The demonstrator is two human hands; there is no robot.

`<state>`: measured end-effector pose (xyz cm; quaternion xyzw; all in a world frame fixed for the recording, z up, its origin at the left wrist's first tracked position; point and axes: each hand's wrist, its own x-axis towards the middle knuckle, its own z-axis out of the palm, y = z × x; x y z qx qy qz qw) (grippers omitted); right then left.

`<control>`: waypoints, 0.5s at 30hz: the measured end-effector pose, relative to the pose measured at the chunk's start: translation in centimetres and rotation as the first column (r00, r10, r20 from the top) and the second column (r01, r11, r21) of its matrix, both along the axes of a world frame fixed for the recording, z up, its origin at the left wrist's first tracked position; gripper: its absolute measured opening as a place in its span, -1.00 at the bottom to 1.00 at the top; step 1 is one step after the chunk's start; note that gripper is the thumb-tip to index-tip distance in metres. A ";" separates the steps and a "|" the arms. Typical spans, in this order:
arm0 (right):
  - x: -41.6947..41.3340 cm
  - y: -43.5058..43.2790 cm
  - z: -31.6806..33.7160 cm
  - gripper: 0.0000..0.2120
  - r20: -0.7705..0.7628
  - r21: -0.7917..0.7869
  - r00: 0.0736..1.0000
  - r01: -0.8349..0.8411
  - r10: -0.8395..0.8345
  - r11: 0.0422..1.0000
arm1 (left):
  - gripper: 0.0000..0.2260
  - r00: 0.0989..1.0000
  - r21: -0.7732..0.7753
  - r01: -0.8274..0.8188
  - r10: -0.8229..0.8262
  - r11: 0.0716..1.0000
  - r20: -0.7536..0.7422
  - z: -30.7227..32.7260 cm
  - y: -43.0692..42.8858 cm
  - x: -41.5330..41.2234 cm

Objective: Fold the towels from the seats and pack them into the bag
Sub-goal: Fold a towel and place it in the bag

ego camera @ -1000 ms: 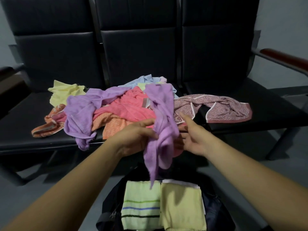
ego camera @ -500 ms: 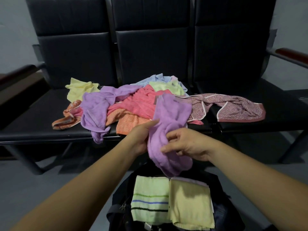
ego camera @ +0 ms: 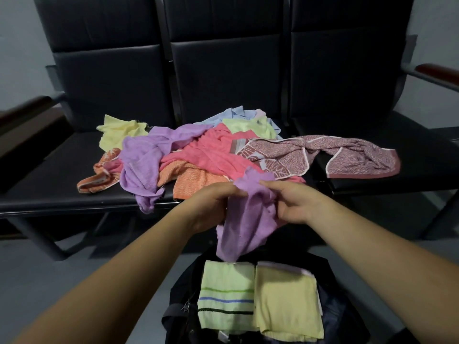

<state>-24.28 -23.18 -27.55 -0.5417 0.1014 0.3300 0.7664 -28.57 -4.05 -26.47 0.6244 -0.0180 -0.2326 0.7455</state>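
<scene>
Black three-seat bench (ego camera: 62, 170), grey wall (ego camera: 19, 40) behind, grey floor (ego camera: 32, 276). Left hand (ego camera: 211, 207), right hand (ego camera: 293, 204) each pinch purple towel (ego camera: 248, 227) above open bag (ego camera: 183, 291).

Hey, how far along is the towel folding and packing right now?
Done: a striped green towel and a yellow towel lie folded in the bag. In hand: the left hand and right hand hold a purple towel, not yet folded. Left: the heap of crumpled towels on the seats.

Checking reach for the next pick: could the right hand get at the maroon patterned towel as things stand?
Likely yes, once freed: the right hand pinches the purple towel, but the maroon patterned towel lies uncovered on the seat just beyond it, nothing between.
</scene>
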 end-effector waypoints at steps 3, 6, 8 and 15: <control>0.0 -0.4 1.1 -0.64 0.228 0.014 0.970 0.087 -0.088 0.996 | -0.46 0.997 0.126 -0.074 0.075 0.989 -0.002 -0.1 0.3 0.2; -0.8 -1.2 2.2 -0.51 0.378 0.004 0.925 -0.039 0.035 0.999 | -0.61 0.986 0.026 -0.139 0.141 0.990 -0.086 -0.1 0.3 0.4; -1.3 -1.4 2.6 -0.52 0.442 -0.041 0.890 -0.106 0.113 0.994 | -0.64 0.974 -0.045 -0.195 0.189 0.980 -0.124 -0.1 -0.1 0.4; -1.0 -2.3 2.3 -0.76 0.504 -0.144 0.864 0.091 -0.006 0.985 | -0.88 0.930 0.024 -0.362 0.359 0.932 0.072 1.1 -0.9 0.4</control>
